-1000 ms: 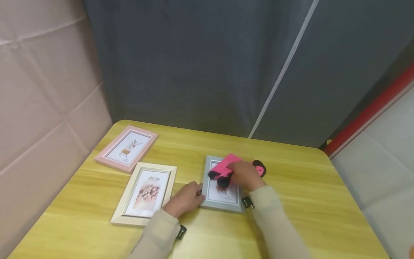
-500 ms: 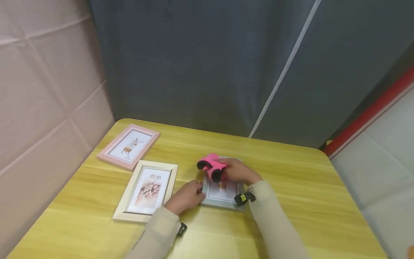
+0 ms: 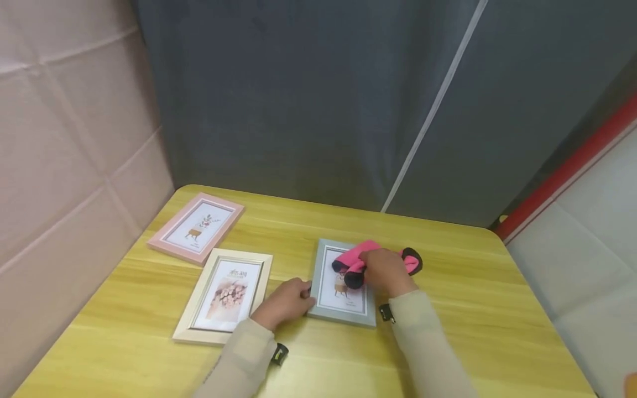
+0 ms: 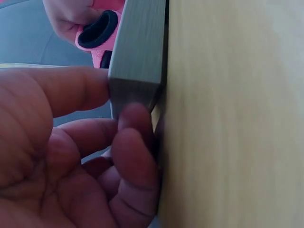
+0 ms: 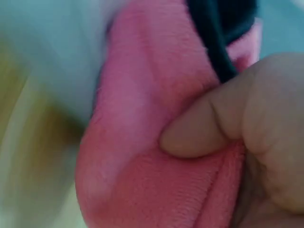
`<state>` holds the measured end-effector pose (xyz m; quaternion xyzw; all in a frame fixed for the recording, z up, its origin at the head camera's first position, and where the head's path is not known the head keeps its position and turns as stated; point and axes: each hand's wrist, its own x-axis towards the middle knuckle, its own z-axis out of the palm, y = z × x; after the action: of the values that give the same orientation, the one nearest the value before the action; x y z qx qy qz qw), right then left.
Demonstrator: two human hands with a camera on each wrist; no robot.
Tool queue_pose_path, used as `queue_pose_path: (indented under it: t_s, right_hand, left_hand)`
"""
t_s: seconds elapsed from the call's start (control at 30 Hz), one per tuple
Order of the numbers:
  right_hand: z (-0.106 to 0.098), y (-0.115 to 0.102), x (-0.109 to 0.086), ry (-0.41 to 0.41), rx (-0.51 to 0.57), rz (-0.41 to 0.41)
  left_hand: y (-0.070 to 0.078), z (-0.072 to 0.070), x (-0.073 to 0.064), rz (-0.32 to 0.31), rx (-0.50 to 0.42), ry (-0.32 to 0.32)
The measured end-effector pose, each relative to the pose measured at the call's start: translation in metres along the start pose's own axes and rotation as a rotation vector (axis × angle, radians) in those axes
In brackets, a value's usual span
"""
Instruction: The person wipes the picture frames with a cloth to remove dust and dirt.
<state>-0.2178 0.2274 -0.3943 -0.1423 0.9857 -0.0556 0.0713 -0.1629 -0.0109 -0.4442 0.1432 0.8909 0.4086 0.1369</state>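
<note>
A grey picture frame (image 3: pixel 343 318) lies face up right of the table's middle, its print partly covered. My left hand (image 3: pixel 286 303) grips the frame's near left corner; in the left wrist view the thumb lies on its face side and curled fingers (image 4: pixel 135 156) sit at its edge by the tabletop. In my right hand (image 3: pixel 387 270) is a bunched pink cloth (image 3: pixel 355 257) with black edging, held over the frame's upper right part. The right wrist view shows the thumb (image 5: pixel 199 126) pressing into the folded cloth.
A cream picture frame (image 3: pixel 184 329) lies left of my left hand. Beyond it, a pink picture frame (image 3: pixel 171 251) lies near the left edge of the wooden table (image 3: pixel 448 342). A dark curtain (image 3: pixel 298 110) hangs behind the table.
My right hand has swept the cloth left across the grey frame and then back to the right. The left hand has stayed at the frame's corner.
</note>
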Motion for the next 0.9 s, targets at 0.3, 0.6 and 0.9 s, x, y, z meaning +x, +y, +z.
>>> queue_pose_path:
  t_s: [0.3,0.6,0.9]
  right_hand:
    - [0.003,-0.019,0.014,-0.019,0.224,-0.078]
    - [0.002,-0.016,0.009,-0.185,0.770,-0.128]
    - [0.000,-0.036,-0.050,-0.120,0.535,-0.488]
  left_hand:
    - [0.002,-0.001,0.000,0.031,0.003,-0.017]
    - [-0.001,-0.001,0.001,0.072,0.029,-0.008]
    - [-0.013,-0.009,0.002,0.040,-0.101,-0.111]
